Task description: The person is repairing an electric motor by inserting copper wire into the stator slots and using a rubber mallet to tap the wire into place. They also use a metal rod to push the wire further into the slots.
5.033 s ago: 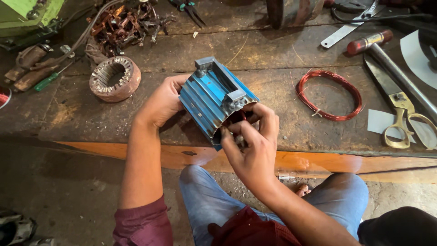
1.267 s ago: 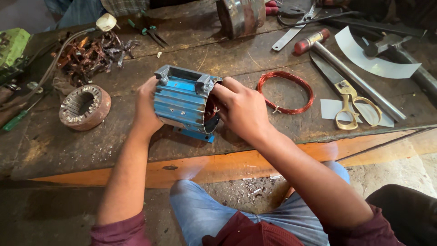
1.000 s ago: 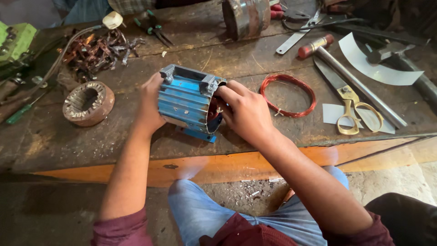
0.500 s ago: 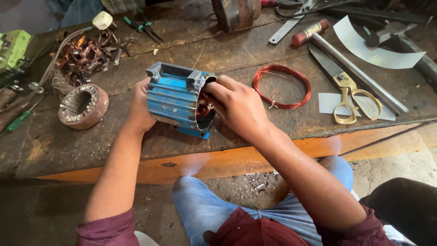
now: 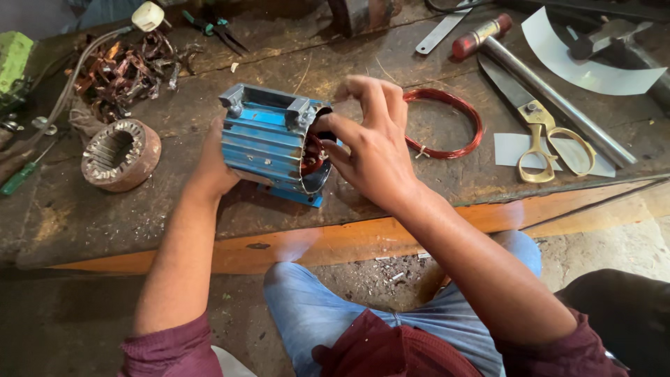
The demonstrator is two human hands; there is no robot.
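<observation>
The blue finned motor housing [image 5: 269, 143] lies on its side on the worn surface [image 5: 174, 216], near the front edge, with its long axis running left to right and its open mouth facing right. That mouth is what matters here: it points straight at the right hand [image 5: 377, 150], which is right at the opening, so the right hand is the nearer one to the copper windings [image 5: 312, 155] showing inside.

The right fingers [image 5: 333, 126] are bent and bunched at the rim, tips at or just inside the opening; whether they pinch a wire cannot be told. The left hand [image 5: 213, 167] is on the closed far end, fingers wrapped behind the housing and steadying it.

A coil of red wire [image 5: 447, 122] lies just beyond the right hand, scissors [image 5: 541, 139] farther right, and a bare stator ring [image 5: 120, 153] lies to the left.
</observation>
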